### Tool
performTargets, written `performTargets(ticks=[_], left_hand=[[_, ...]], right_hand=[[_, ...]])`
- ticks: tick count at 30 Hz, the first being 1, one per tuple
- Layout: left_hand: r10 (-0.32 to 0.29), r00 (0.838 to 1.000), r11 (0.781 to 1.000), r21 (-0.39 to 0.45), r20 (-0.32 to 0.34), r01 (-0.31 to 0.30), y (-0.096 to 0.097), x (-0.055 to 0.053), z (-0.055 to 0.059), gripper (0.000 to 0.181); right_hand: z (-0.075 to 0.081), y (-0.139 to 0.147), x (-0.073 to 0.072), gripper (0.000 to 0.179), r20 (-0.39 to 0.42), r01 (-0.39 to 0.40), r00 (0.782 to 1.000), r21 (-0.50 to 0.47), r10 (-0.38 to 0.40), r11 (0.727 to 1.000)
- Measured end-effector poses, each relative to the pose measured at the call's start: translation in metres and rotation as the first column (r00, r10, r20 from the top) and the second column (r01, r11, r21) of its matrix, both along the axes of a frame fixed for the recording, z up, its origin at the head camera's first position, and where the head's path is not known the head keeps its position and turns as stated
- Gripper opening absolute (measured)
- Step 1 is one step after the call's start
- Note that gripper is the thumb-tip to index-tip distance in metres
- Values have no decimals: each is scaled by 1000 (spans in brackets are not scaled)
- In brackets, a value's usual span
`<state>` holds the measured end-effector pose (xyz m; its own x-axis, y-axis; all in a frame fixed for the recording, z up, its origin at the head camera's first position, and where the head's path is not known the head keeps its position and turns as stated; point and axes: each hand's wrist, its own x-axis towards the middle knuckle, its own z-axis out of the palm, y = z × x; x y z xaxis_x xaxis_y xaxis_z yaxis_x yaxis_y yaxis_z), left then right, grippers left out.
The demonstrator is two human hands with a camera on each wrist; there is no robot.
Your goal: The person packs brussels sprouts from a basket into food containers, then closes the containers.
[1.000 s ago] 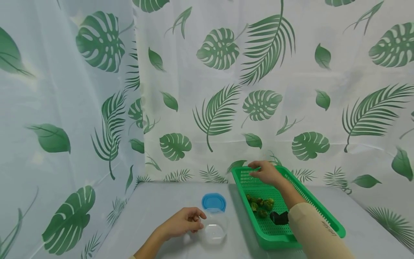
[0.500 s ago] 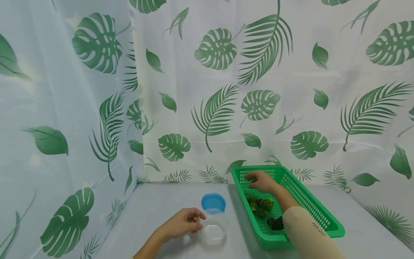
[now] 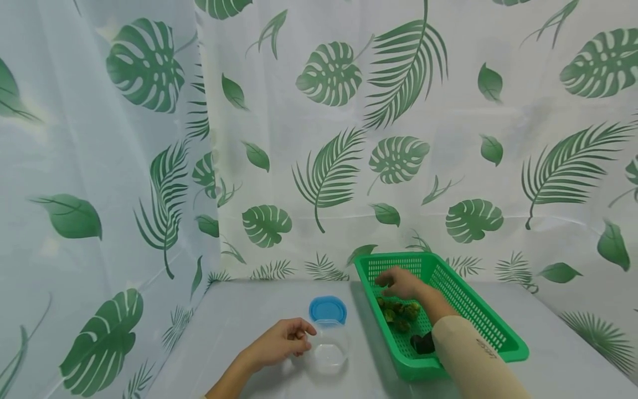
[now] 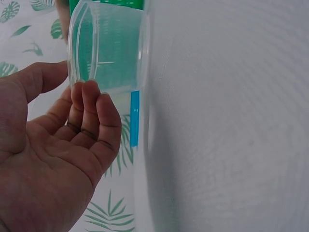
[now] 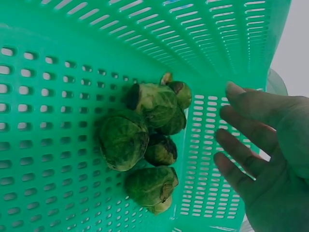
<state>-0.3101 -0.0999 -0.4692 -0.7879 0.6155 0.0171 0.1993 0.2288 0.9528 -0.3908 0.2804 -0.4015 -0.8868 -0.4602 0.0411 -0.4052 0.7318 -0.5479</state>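
Observation:
In the head view, my left hand (image 3: 283, 342) is at the left side of a clear plastic container (image 3: 330, 354). The left wrist view shows its loosely bent fingertips at the rim of that container (image 4: 116, 48), the thumb tip close by; whether they press on it is unclear. My right hand (image 3: 400, 284) reaches over the far part of a green perforated basket (image 3: 413, 372). Its fingers are spread and hold nothing in the right wrist view. Several Brussels sprouts (image 5: 123, 140) lie clustered on the basket floor, apart from the fingers.
A blue lid (image 3: 327, 310) lies behind the clear container. Inside the basket's near part is a dark object (image 3: 422, 343), partly hidden by the right sleeve (image 3: 468, 352). Leaf-patterned sheets (image 3: 279, 183) rise behind and left of the pale table (image 3: 229, 310).
My right hand has come down from above the basket's far rim to inside it, nearer the sprouts. The left hand keeps its place beside the container. The view has shifted slightly.

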Motion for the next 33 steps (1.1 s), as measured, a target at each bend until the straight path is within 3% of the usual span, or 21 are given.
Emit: performTargets(ticks=[6,15,19,33], left_hand=[[6,1000,1000,-8,6,-6,0,0,0,30],[11,1000,1000,-4,5,-11,0,0,0,30],[10,1000,1000,-6,-1,-10,-1,0,0,30],[10,1000,1000,-3,5,-10,0,1,1,29]], right_hand=[[-2,0,2,36,15,-72,997,69,71,995],[-4,-4,7,35,76,-13,997,104,5,995],[-4,-5,10,31,103,-34,994,97,24,995],[-5,-9,9,25,97,6,995,176,-23,984]])
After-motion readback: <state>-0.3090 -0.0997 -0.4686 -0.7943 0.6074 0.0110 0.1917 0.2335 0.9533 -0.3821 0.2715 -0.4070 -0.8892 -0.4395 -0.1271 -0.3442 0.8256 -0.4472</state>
